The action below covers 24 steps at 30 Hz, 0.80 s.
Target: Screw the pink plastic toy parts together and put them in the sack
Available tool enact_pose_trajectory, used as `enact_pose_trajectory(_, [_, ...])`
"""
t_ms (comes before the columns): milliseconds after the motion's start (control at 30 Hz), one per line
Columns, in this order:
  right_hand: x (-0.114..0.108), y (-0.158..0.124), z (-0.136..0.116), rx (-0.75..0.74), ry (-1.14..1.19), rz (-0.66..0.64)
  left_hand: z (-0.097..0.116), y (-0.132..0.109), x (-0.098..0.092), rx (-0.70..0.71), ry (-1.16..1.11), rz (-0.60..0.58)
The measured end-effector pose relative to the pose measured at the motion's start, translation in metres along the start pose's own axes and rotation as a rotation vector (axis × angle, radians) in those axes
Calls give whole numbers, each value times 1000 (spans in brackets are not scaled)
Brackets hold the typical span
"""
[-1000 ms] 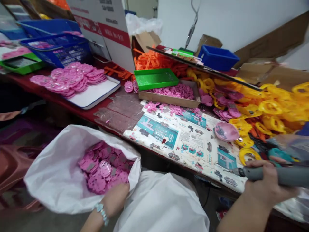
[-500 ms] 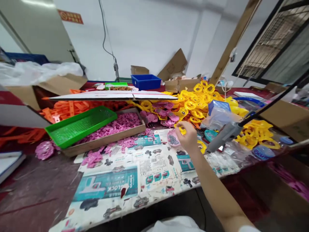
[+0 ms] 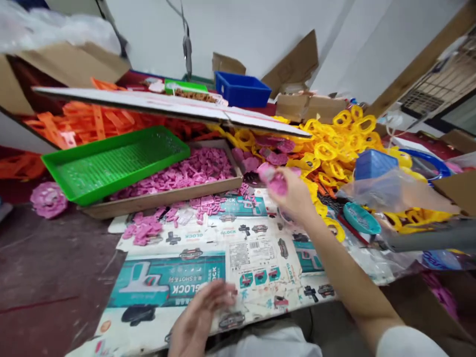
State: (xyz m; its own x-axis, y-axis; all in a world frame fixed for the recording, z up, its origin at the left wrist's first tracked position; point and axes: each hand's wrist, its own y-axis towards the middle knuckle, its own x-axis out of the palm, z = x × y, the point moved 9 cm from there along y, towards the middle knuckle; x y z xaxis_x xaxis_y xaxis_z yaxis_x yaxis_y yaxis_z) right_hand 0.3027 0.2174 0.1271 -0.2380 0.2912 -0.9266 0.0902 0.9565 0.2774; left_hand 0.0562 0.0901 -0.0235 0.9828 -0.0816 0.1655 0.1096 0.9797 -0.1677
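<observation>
My right hand [image 3: 297, 199] is closed on a pink plastic part [image 3: 275, 182], slightly blurred, above the back of the printed cardboard sheet [image 3: 208, 238]. My palm hides some of that part. Behind it lie more pink round pieces [image 3: 250, 162] beside a heap of yellow plastic frames [image 3: 327, 148]. Low at the front edge of the sheet, my left hand [image 3: 201, 312] is open and holds nothing, its fingers loosely bent. Small pink pieces [image 3: 143, 228] lie loose on the sheet's far left part.
A cardboard tray [image 3: 167, 197] of small pink pieces carries a tilted green tray [image 3: 115, 163]. Orange parts [image 3: 85, 124] lie under a white board [image 3: 167, 106]. To the right are a teal dish [image 3: 361, 218] and a blue box [image 3: 375, 166]. A grey electric screwdriver [image 3: 187, 52] hangs behind.
My right hand has picked up the pink part and raised it slightly. My left hand has come into view at the front. The view has shifted, with the table nearer.
</observation>
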Motion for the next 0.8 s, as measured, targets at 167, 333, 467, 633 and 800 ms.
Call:
enact_pose_trajectory(167, [52,-97,-120,-497,423,-278,-22,31,-2,-240,-501,235])
enact_pose_trajectory(333, [99,-40,-110,-306,104,-231,-23,24,-21,-311,-531,363])
enact_pose_trajectory(467, [130,-8,-103,-221,37,-304,-22,20,-18,-282,-483,254])
enact_pose_trajectory(633, [93,-41,-109,-166,278,-309,14,24,-29,44,-296,227])
enact_pose_trajectory(800, [52,-96,-75,181,1069,88,6,14,-28,-12,-489,372])
